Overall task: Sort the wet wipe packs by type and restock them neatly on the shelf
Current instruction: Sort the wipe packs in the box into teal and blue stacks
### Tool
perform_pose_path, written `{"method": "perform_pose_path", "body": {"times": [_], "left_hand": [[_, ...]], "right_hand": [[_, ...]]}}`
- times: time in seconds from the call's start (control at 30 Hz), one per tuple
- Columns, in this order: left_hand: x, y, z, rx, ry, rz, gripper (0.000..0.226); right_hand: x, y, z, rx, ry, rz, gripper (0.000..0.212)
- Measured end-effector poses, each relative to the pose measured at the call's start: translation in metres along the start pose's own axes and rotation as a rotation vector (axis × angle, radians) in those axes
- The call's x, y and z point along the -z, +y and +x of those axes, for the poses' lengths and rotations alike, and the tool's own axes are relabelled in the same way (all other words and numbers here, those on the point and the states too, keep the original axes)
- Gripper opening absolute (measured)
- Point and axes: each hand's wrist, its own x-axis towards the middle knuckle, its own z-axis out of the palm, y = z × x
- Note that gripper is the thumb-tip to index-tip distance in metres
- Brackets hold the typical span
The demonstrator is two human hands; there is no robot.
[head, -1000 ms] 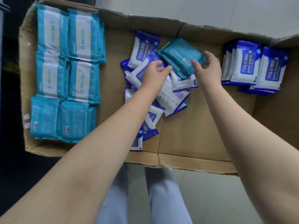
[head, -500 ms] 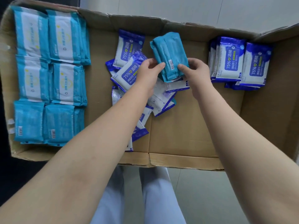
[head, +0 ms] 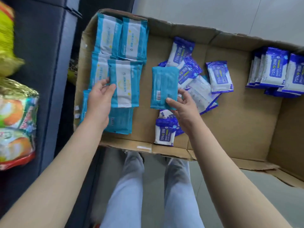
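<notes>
both arms stretched out front, each hand holding something
left hand [head: 98, 99] pinches a white-faced teal pack [head: 125, 86] by its edge; right hand [head: 185, 107] grips a plain teal pack [head: 164, 88], thumb on top

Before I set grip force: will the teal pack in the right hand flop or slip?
Probably light and fairly firm: the teal pack looks flat though the right hand pinches only its lower end. Its crinkled film may be slippery. Flat, so unlikely to roll.
</notes>
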Motion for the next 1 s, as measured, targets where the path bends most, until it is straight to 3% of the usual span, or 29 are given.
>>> {"method": "perform_pose_path", "body": {"times": [0.1, 0.27, 0.4, 0.5, 0.63, 0.73, 0.87, 1.0], "left_hand": [[0.038, 0.009, 0.014, -0.11, 0.065, 0.072, 0.028], [0.058, 0.007, 0.055, -0.265, 0.02, 0.355, 0.023], [0.061, -0.002, 0.079, -0.321, 0.063, 0.612, 0.025], [0.063, -0.008, 0.085, -0.356, 0.074, 0.723, 0.027], [0.063, -0.008, 0.083, -0.362, 0.109, 0.697, 0.029], [0.061, -0.01, 0.067, -0.398, 0.141, 0.617, 0.03], [0.046, -0.019, 0.027, -0.438, 0.134, 0.492, 0.025], [0.016, -0.037, -0.02, -0.388, 0.045, 0.393, 0.022]], "right_hand": [[-0.044, 0.023, 0.007, 0.01, 0.01, -0.102, 0.037], [-0.098, 0.039, 0.031, 0.027, 0.021, -0.191, 0.035], [-0.122, 0.05, 0.052, 0.085, 0.168, -0.494, 0.036], [-0.128, 0.053, 0.059, 0.13, 0.23, -0.591, 0.035], [-0.13, 0.055, 0.059, 0.258, 0.279, -0.746, 0.037], [-0.117, 0.059, 0.049, 0.294, 0.348, -0.733, 0.043], [-0.073, 0.063, 0.021, 0.326, 0.42, -0.741, 0.039], [-0.009, 0.063, 0.004, 0.296, 0.562, -0.98, 0.053]]}}
